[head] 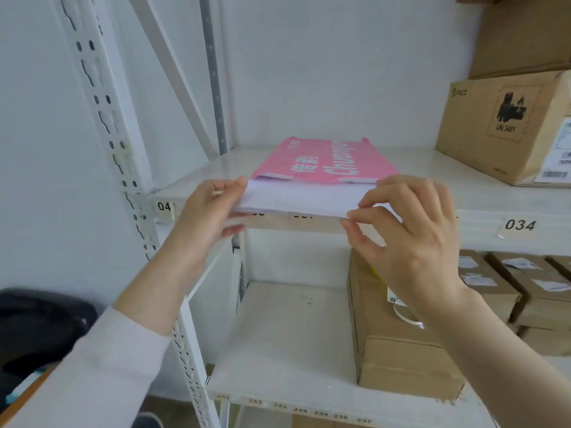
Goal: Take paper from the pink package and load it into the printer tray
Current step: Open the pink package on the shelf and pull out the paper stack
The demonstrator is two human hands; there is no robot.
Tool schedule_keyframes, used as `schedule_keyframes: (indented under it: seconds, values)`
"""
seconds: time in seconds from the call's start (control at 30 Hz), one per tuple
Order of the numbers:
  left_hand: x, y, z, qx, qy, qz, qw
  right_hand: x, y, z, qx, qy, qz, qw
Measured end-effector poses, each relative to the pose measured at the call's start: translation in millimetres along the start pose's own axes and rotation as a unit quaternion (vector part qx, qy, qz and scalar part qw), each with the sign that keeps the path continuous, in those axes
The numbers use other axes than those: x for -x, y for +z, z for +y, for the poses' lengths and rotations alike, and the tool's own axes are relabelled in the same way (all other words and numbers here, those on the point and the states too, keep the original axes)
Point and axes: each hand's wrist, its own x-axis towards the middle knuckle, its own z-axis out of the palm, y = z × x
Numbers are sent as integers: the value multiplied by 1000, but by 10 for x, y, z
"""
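A pink package with white lettering lies flat on the upper white shelf, its open end toward me. A stack of white paper sticks out of that end, past the shelf's front edge. My left hand grips the stack's left corner, thumb on top and fingers underneath. My right hand pinches the stack's right corner between thumb and fingertips. No printer tray is in view.
Cardboard boxes stand at the upper shelf's right end. The lower shelf holds a long brown box and smaller labelled boxes to the right. A slotted white upright rises on the left, with a dark object lower left.
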Motion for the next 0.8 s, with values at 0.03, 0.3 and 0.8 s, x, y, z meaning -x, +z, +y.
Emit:
schedule_keyframes:
  seconds: [0.03, 0.3, 0.8]
  values:
    - [-37, -32, 13, 72, -88, -82, 990, 23, -6, -11, -5, 0, -5, 1000]
    - [-263, 148, -11, 132, -229, -195, 945, 176, -117, -18, -40, 2, -119, 992]
    - [88, 77, -191, 101, -200, -208, 952, 87, -345, 186, -477, 709, -268, 446]
